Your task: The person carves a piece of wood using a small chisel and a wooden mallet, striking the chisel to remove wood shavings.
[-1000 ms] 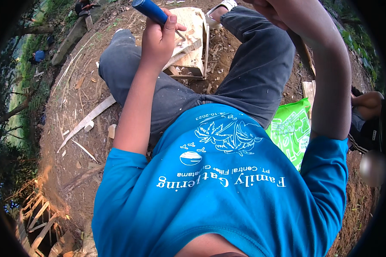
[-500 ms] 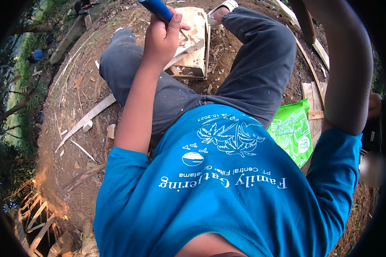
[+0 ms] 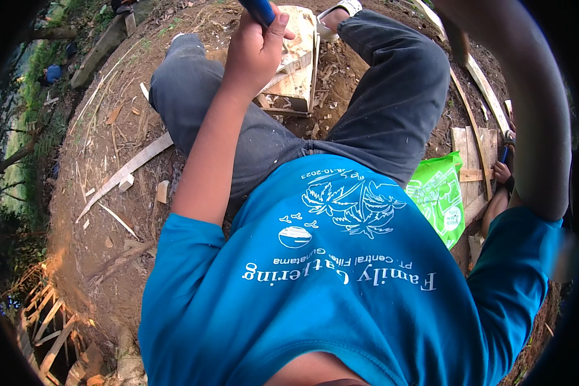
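I look down at my own blue shirt and grey trousers as I sit on bare earth. My left hand (image 3: 254, 51) is raised in front of me, shut on a blue handle (image 3: 258, 9) whose upper end is cut off by the picture's top edge. Just beyond it, between my legs, stands a small rough wooden box (image 3: 300, 71). My right forearm arcs up the right side, and my right hand (image 3: 447, 13) is mostly cut off at the top edge. A dark narrow piece (image 3: 460, 45) shows under it; I cannot tell whether the hand grips it.
A green plastic bag (image 3: 439, 199) lies by my right hip on wooden slats (image 3: 471, 161). Another person's hand (image 3: 499, 172) rests on those slats. Wood strips (image 3: 130, 168) and chips lie on the earth to the left, with a slatted frame (image 3: 45, 321) at the lower left.
My right arm has swung up and outward to the right, and its hand has left most of the picture. My left hand stays raised on the blue handle.
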Tool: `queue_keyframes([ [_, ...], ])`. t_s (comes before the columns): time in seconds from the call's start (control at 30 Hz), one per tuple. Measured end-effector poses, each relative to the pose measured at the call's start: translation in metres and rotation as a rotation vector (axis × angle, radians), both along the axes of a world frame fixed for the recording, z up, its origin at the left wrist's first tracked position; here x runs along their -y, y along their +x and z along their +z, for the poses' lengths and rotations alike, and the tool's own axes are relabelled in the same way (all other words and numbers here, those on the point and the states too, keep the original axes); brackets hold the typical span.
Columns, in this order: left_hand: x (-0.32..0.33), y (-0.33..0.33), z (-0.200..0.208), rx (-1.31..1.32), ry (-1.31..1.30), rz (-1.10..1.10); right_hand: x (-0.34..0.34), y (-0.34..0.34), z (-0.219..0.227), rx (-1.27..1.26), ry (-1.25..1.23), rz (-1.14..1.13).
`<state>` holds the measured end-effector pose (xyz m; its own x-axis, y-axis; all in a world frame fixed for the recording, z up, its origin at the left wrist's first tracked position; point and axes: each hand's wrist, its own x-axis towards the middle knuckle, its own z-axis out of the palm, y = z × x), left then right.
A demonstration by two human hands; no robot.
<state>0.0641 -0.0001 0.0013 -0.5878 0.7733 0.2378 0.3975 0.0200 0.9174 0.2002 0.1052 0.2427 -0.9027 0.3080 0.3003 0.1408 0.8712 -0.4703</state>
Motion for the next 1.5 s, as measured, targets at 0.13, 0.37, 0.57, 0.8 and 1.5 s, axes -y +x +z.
queue_keyframes([
  [0.13, -0.003, -0.012, -0.017, 0.096, 0.153, -0.112, -0.02, -0.007, -0.003, 0.543, -0.004, 0.079],
  [0.37, -0.001, -0.019, -0.02, 0.243, 0.158, -0.091, -0.029, -0.009, -0.033, 0.324, 0.037, 0.196],
  [0.57, 0.012, -0.005, -0.027, 0.627, 0.333, 0.173, -0.022, 0.015, -0.032, 0.197, -0.13, -0.036],
  [0.8, 0.027, 0.005, -0.024, 1.027, 0.548, 0.513, -0.059, 0.029, -0.083, 0.408, -0.666, -0.001],
  [1.5, -0.021, -0.012, 0.011, 0.321, 0.141, 0.024, -0.068, 0.066, -0.078, 0.295, -0.823, 0.012],
])
